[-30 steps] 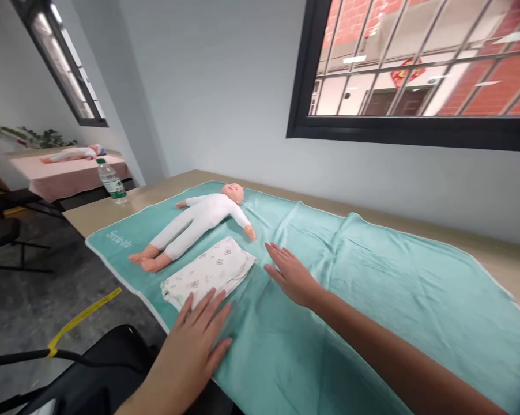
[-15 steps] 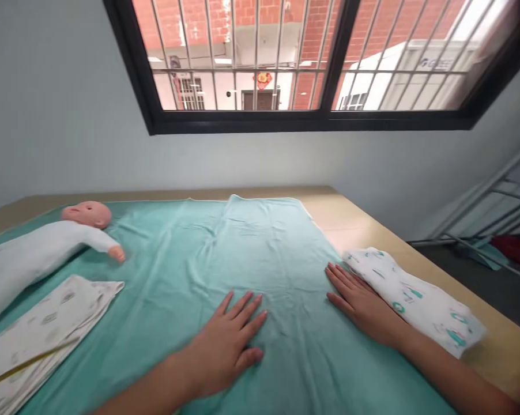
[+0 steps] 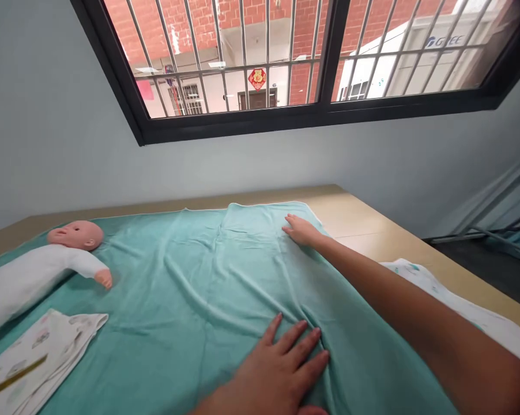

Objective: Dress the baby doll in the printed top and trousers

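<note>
A teal blanket (image 3: 191,323) lies spread over the wooden table, with creases running through its middle and right side. My left hand (image 3: 281,363) rests palm down on it near the front, fingers spread. Further back, my right hand (image 3: 302,229) lies on the blanket close to its far right corner, the arm stretched out and the fingers extended. Neither hand holds anything. On the blanket's left side lies a baby doll (image 3: 76,235) in white clothing. In front of the doll is a folded white printed cloth (image 3: 39,351) with a yellow strip across it.
Partly behind my right forearm, another white printed cloth (image 3: 424,279) lies at the table's right edge. The wooden tabletop (image 3: 355,216) shows along the back and right. A wall with a barred window (image 3: 234,124) stands behind. A metal frame (image 3: 497,230) is at right.
My right hand has moved forward from beside the right-hand printed cloth to the blanket's far right corner. My left hand has slid right and nearer, and new creases show. The view has tilted.
</note>
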A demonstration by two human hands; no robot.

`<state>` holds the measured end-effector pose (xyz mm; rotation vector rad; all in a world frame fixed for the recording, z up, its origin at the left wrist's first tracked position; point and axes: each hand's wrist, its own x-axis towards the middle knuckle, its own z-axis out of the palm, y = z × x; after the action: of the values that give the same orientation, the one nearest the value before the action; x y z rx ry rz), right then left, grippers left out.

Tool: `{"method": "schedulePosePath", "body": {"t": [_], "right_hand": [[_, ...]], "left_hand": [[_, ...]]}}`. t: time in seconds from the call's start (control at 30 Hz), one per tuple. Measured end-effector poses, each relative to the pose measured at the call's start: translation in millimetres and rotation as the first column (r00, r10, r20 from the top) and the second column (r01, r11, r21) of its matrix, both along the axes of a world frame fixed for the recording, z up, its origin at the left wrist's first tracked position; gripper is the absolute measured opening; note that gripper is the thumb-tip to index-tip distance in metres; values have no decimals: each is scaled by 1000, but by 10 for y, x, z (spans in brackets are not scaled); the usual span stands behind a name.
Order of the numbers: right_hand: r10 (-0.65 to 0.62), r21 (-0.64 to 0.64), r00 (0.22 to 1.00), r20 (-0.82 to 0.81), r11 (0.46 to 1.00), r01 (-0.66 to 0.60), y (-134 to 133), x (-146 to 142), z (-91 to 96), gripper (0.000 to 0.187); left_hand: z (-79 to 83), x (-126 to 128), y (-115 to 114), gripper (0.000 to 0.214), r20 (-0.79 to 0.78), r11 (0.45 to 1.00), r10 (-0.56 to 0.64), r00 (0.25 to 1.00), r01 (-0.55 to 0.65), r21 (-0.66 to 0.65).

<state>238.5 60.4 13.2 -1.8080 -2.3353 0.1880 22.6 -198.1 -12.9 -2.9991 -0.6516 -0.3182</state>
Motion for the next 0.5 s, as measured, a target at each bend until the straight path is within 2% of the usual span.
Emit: {"method": "schedulePosePath", "body": {"t": [0.1, 0.17, 0.3, 0.5], "right_hand": [[-7, 6, 1000, 13, 1000, 7, 434, -16, -203, 60], [-14, 6, 1000, 26, 1000, 14, 589, 104, -304, 62], [-56, -5, 997, 58, 998, 56, 743, 471, -363, 66], [-157, 2, 985, 76, 988, 157, 873, 873, -308, 69]], "left_hand": [[-274, 23, 51, 48, 72, 974, 16, 997, -32, 224], [-421, 65, 66, 44, 127, 953, 28, 992, -65, 297], [-574, 210, 89, 37, 231, 943, 34, 972, -108, 314], [-723, 584, 129, 27, 361, 939, 3, 932, -127, 320]]}}
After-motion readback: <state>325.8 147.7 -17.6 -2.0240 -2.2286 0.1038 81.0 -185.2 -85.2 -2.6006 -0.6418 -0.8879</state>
